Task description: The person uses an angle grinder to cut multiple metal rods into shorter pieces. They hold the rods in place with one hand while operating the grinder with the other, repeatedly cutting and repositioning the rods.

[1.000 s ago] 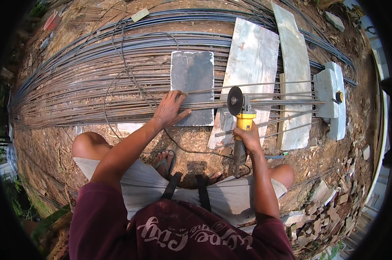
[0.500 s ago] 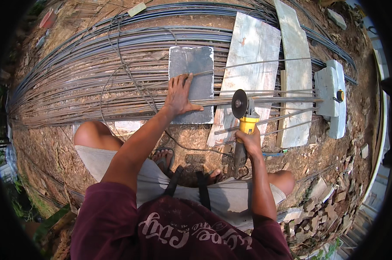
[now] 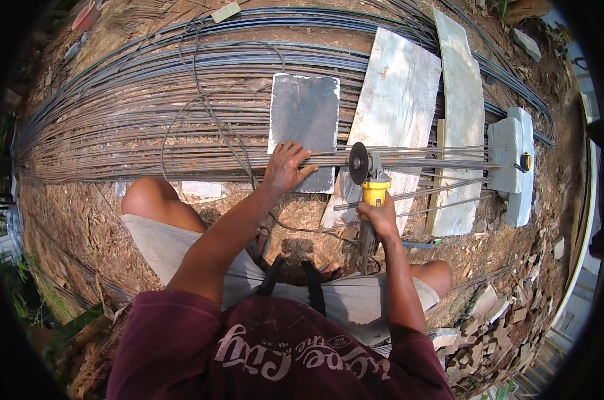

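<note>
Holding a yellow angle grinder (image 3: 376,193), the person's right hand (image 3: 380,217) is closed around its body. The dark disc (image 3: 359,163) is at the thin metal rods (image 3: 328,159), but one cannot tell whether it touches them. The left hand (image 3: 288,167) lies over rods above the dark slab (image 3: 305,110), fingers bent, thumb apart; how firmly it grips is not clear.

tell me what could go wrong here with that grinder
If the angle grinder kicks, its cutting disc could reach the bare left hand on the rebar. Sparks might burn the bare right hand or left knee. The dark cord, partly looped over rebar, may snag.
</note>
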Available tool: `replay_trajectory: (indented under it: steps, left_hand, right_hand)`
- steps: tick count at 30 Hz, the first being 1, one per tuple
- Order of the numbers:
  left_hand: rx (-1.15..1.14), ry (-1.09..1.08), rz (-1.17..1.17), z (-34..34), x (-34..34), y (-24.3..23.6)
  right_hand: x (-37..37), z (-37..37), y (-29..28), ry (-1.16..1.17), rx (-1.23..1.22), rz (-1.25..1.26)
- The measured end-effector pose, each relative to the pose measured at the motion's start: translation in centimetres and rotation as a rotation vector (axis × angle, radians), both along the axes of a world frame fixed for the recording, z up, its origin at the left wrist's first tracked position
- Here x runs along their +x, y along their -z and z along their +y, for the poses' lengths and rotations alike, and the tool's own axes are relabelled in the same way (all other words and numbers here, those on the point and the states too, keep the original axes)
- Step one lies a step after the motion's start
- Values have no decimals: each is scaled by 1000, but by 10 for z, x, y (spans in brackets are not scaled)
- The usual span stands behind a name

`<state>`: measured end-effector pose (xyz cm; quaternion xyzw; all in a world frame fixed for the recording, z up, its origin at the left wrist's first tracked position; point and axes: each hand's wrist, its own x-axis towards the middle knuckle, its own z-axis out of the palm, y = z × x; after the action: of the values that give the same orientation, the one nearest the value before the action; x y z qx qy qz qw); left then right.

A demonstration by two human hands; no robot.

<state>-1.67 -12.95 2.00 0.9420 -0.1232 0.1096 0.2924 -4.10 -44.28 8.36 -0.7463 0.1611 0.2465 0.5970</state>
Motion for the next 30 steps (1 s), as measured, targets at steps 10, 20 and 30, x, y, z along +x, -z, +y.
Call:
replay_trajectory:
  steps: [10,20,30]
  left_hand:
    - [15,21,34,-6,-1,-13]
    - [169,44,111,-8,7,-23]
    - [95,41,58,-5,9,-18]
  right_hand:
    - [-5,14,5,-16,-47,94]
    - [-4,12,34,-14,-126,62]
    - [-12,11,49,-33,-134,7]
